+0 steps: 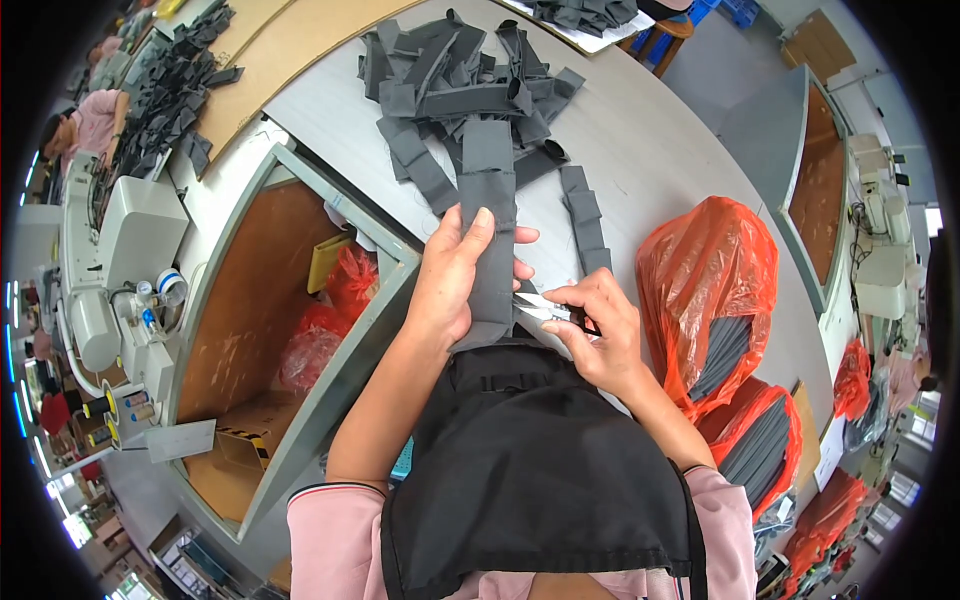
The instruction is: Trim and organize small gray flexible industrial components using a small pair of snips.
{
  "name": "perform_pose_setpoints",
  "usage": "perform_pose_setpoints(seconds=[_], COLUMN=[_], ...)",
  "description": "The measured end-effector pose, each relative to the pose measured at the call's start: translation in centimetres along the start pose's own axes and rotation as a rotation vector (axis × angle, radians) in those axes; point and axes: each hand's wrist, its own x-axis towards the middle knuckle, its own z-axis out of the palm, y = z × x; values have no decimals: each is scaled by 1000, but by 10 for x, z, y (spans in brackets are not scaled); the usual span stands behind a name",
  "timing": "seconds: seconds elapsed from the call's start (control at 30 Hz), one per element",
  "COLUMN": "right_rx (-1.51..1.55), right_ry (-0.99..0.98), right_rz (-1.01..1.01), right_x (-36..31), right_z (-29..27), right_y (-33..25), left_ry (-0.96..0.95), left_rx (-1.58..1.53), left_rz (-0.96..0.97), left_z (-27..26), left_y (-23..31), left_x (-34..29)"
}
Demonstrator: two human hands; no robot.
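Note:
My left hand is closed around a long dark grey fabric strip, thumb on top and fingertips showing past its right edge. The strip has crosswise folds or seams and runs from the pile down to my black apron. In my right hand is a pair of thread snips, their silver blades at the strip's right edge near its lower end. Whether the blades touch a thread cannot be made out. Beyond my hands lies a heap of similar grey strips, and a separate folded strip lies to its right.
On the right stand red plastic bags holding dark grey material. A grey-edged wooden compartment on the left contains red bags and a cardboard box. Sewing machines line both sides. At far left a person in pink sits near more strips.

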Motion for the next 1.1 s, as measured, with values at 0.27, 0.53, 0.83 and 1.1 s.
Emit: perform_pose_setpoints(seconds=[0.27,0.53,0.83,1.1], right_rx=[-268,-234,-191,-213], right_ry=[33,-1,-129,-115], right_rz=[-195,-78,-10,-158], right_x=[-3,-5,4,5], right_z=[3,-1,4,17], right_y=[-1,-15,-16,-13], left_ry=[-25,9,9,-28], left_rx=[-4,40,-20,-51], left_rz=[-1,25,50,55], left_z=[1,5,8,2], left_y=[-6,-8,-10,-15], left_x=[1,-2,-8,-7])
